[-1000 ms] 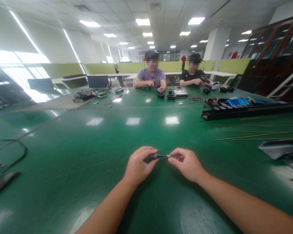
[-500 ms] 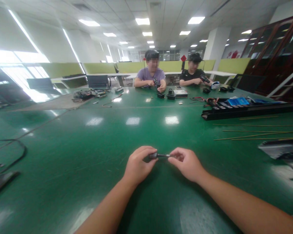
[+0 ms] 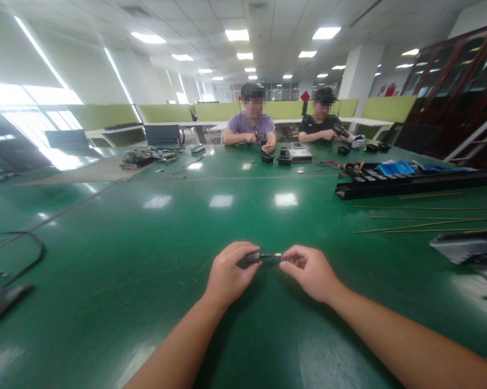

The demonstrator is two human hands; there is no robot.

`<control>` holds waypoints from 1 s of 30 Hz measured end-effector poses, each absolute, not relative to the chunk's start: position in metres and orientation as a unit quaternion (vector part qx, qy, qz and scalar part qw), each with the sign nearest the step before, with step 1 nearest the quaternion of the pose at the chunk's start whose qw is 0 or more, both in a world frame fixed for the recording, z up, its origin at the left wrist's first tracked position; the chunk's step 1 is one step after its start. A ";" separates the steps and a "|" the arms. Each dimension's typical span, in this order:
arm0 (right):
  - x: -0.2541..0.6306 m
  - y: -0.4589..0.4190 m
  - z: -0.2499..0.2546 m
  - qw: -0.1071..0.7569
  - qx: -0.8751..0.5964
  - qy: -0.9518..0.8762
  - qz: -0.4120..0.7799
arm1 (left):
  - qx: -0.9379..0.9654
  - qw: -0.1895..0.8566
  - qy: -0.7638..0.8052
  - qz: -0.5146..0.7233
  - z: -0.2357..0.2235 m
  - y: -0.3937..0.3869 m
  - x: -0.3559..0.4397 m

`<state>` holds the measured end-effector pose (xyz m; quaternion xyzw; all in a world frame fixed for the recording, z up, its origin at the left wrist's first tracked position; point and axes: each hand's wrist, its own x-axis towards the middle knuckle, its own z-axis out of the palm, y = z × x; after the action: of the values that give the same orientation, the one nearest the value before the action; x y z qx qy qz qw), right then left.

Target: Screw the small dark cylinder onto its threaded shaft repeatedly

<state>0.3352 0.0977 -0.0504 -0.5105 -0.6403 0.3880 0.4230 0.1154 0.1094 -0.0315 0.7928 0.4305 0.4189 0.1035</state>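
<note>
My left hand (image 3: 234, 271) is closed, with thumb and fingers pinching the dark grey grip of a small screwdriver-like tool (image 3: 270, 255). Its thin dark shaft points right and ends in a bright silver tip. At that tip is my right hand (image 3: 308, 271), its thumb and forefinger pinched together and the other fingers curled. Whatever sits between the right fingertips is too small and hidden to make out. Both hands are raised over the green table (image 3: 178, 227), near the middle of the view.
Across the table, two people (image 3: 249, 127) work with dark power tools near black box-like parts (image 3: 284, 160). To the right are a long black channel (image 3: 389, 186), thin brass-coloured rods (image 3: 425, 218) and metal parts (image 3: 462, 248). A black cable (image 3: 39, 251) lies left.
The tool has shifted very slightly up at its shaft, and more of the silver tip shows beside my right fingertips. My hands stay almost in place.
</note>
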 end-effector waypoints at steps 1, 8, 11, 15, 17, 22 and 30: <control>0.335 0.098 -0.051 0.427 -0.509 -0.635 0.394 | 0.788 0.102 0.437 0.422 -0.032 0.110 0.115; 0.336 0.101 -0.052 0.465 -0.484 -0.565 0.480 | 0.749 0.093 0.501 0.423 -0.034 0.112 0.111; 0.337 0.102 -0.055 0.470 -0.477 -0.548 0.501 | 0.739 0.079 0.514 0.429 -0.034 0.113 0.111; 0.335 0.104 -0.057 0.475 -0.457 -0.541 0.522 | 0.721 0.090 0.532 0.435 -0.035 0.115 0.113; 0.335 0.105 -0.057 0.473 -0.453 -0.542 0.527 | 0.700 0.128 0.545 0.443 -0.035 0.116 0.114; 0.335 0.107 -0.056 0.451 -0.465 -0.562 0.514 | 0.614 0.300 0.542 0.490 -0.031 0.117 0.114; 0.333 0.106 -0.051 0.437 -0.485 -0.595 0.468 | 0.633 0.300 0.561 0.442 0.011 0.077 0.081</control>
<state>0.3327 0.1064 -0.0506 -0.4854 -0.5954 0.4678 0.4371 0.0813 0.0768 0.0110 0.6328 0.5610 0.4415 0.2996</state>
